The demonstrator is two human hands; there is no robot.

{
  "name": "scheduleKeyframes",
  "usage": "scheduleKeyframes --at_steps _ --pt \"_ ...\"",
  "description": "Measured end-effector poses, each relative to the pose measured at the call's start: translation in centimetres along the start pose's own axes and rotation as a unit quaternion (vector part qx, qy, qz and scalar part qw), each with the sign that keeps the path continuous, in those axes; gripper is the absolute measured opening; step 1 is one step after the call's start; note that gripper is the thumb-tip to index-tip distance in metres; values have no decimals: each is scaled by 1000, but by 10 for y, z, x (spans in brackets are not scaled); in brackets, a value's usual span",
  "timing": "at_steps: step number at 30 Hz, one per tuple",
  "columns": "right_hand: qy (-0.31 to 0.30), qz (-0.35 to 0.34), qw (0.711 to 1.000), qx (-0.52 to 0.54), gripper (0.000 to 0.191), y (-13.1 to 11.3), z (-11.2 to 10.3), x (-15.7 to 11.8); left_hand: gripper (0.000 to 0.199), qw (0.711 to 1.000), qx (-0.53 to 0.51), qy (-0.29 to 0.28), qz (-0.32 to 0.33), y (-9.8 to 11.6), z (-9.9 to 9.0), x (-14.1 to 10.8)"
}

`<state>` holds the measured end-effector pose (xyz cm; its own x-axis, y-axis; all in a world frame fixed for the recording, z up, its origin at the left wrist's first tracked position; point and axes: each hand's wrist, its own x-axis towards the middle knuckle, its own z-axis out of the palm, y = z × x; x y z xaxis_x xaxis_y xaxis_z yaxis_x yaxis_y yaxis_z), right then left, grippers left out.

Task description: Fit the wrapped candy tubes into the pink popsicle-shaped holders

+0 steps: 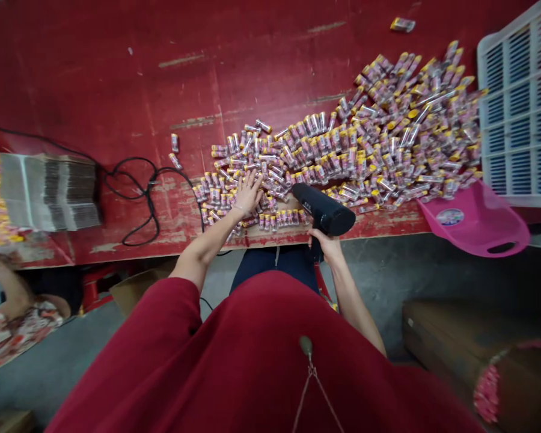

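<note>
Now, mid-frame, right fingers [318, 233] clasp the black blow dryer [327, 210]; left fingers [251, 181], spread open, lie over yellow-capped tubes [274, 175] to its left.

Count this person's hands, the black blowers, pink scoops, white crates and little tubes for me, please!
Person's hands: 2, left hand and right hand
Black blower: 1
Pink scoop: 1
White crate: 1
Little tubes: too many overlapping to count
Total without the tubes: 5

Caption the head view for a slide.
Right hand grips a black blower while the left hand spreads over yellow-capped tubes on a red table.
</note>
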<state>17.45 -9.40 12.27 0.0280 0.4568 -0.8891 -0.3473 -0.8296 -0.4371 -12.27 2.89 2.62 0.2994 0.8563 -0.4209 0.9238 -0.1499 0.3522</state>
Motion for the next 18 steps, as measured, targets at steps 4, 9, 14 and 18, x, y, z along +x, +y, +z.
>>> scheduleKeyframes --at_steps 4,9,14,18 --pt "5 12 1000 -8 30 -9 -2 13 59 991 -44 73 -106 4 9 -39" --pt "-80 -1 994 -73 30 -5 4 13 58 969 -79 133 -194 7 18 -78" --pt "-96 -11 993 -73 27 -5 20 16 58 953 -105 168 -229 8 22 -96" --pt "-51 -22 997 -50 28 -23 33 32 57 949 -117 184 -230 9 22 -97"
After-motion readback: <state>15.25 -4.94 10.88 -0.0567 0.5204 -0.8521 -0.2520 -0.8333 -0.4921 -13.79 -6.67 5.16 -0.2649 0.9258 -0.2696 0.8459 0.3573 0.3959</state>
